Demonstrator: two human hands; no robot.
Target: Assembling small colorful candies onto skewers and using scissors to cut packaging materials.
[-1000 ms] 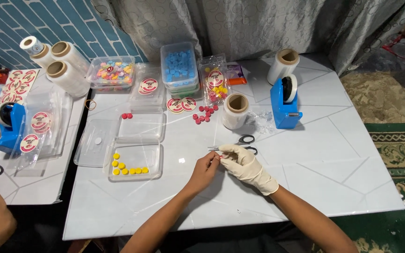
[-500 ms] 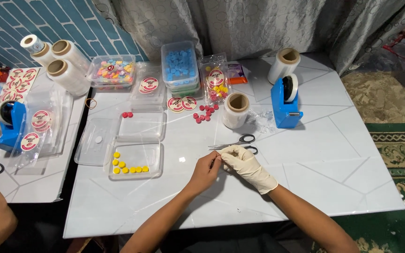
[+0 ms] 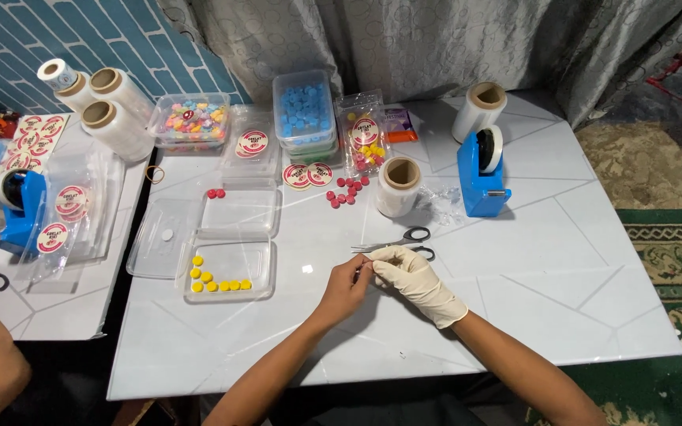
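Together, both hands, bare left [image 3: 346, 285] and gloved right [image 3: 409, 274], fingertips pinched on something too small to tell, beside scissors [image 3: 400, 241].

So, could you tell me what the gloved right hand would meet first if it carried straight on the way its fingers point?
The right hand points left at the bare left hand; their fingertips already seem to meet, so it comes first, though depth is unclear.

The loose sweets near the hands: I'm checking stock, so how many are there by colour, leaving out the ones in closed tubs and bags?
Yellow sweets in the open tray: 8
Red sweets on the table: about 10
Total: about 18
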